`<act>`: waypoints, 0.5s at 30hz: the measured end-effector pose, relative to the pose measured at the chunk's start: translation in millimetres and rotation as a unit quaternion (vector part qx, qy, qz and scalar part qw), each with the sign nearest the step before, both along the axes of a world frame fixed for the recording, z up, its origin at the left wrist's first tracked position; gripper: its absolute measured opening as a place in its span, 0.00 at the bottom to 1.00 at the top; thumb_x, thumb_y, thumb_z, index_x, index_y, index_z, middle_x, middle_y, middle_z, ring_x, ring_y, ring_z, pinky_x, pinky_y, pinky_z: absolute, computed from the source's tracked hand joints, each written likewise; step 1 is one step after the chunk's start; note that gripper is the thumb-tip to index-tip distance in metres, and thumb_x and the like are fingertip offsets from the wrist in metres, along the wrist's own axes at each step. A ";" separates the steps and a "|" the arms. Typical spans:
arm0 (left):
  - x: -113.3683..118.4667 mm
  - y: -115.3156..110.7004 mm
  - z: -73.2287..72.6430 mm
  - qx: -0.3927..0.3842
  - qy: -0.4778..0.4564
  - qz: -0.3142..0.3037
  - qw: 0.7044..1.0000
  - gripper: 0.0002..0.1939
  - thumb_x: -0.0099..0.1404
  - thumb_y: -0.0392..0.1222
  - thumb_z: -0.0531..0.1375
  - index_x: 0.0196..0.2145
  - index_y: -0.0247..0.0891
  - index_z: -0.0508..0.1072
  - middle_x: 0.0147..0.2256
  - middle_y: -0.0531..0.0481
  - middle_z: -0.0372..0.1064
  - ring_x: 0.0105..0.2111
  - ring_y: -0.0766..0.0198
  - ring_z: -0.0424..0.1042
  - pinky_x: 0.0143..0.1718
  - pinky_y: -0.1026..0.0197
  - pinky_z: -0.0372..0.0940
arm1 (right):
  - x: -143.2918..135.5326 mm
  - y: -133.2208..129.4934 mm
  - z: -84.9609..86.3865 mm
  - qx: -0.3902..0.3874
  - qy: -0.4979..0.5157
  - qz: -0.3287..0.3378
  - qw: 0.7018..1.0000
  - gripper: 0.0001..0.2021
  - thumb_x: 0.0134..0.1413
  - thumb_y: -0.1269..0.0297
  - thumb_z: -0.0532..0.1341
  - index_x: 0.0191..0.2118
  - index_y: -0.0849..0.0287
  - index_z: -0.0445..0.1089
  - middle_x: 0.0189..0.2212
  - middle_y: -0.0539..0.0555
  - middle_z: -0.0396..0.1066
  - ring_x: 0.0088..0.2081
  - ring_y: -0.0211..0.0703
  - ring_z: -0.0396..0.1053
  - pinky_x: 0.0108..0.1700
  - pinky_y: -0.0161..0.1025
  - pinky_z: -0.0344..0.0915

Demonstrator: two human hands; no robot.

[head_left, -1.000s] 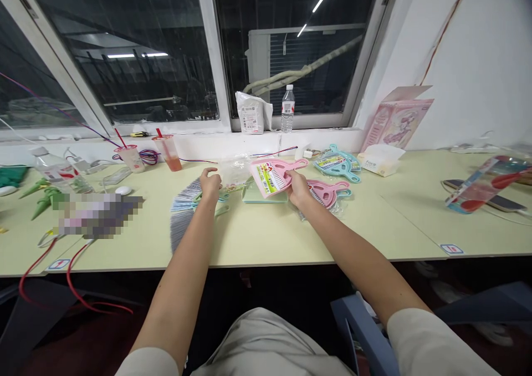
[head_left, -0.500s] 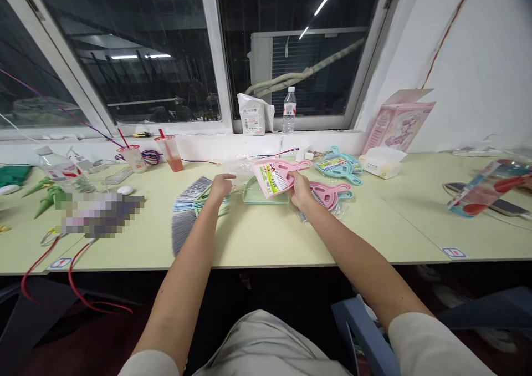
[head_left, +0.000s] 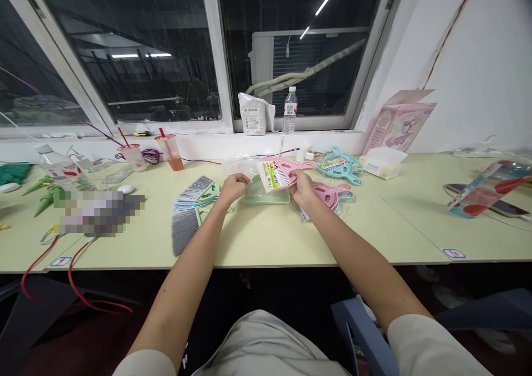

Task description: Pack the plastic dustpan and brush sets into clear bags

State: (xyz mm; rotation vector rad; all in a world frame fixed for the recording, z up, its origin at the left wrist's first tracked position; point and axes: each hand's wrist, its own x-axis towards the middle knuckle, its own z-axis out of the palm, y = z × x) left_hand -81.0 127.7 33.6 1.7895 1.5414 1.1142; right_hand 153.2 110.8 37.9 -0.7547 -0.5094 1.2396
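My right hand (head_left: 302,187) grips a small pink dustpan (head_left: 283,172) by its handle side; a printed label covers part of it. My left hand (head_left: 235,187) is closed, its fingertips pinching the edge of a clear plastic bag (head_left: 239,166). Between the hands, a pale green dustpan (head_left: 266,198) lies on the table, partly behind the bag and the pink dustpan. Just left of my left hand are two brush heads with grey bristles, an upper brush (head_left: 193,192) and a lower brush (head_left: 185,230), with green parts.
To the right lie more pink dustpans (head_left: 332,193) in plastic and blue dustpans (head_left: 339,165). Behind them stand a tissue pack (head_left: 382,163) and a pink box (head_left: 401,123). Drink cups (head_left: 169,153) and a water bottle (head_left: 62,168) stand at left; another bottle (head_left: 290,112) is on the sill.
My left hand has moved right from above the brushes and closed on the plastic bag's edge. The pink dustpan in my right hand has shifted slightly right.
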 end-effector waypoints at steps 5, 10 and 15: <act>5.4 -12.4 9.4 0.174 0.021 0.129 0.976 0.10 0.62 0.42 0.58 0.34 0.42 0.81 0.45 0.42 0.76 0.54 0.48 0.72 0.57 0.49 0.67 | -8.6 -6.3 -4.2 0.012 0.001 0.027 1.000 0.05 0.51 0.76 0.61 0.33 0.60 0.69 0.30 0.51 0.78 0.32 0.39 0.76 0.34 0.34 0.78; 15.6 -15.5 16.3 -0.015 -0.271 -0.034 0.962 0.13 0.61 0.47 0.63 0.40 0.37 0.75 0.38 0.43 0.74 0.33 0.58 0.76 0.35 0.57 0.71 | -21.6 -15.8 -5.3 0.032 -0.002 0.083 0.996 0.08 0.51 0.78 0.64 0.35 0.59 0.69 0.30 0.51 0.79 0.33 0.41 0.78 0.34 0.34 0.79; 19.2 -14.9 15.4 -0.138 -0.372 -0.117 0.910 0.17 0.56 0.45 0.68 0.40 0.34 0.74 0.34 0.41 0.75 0.31 0.54 0.78 0.29 0.58 0.71 | -31.5 -23.3 -7.3 0.029 -0.016 0.103 0.994 0.10 0.52 0.78 0.65 0.38 0.58 0.70 0.29 0.51 0.79 0.33 0.42 0.79 0.35 0.37 0.80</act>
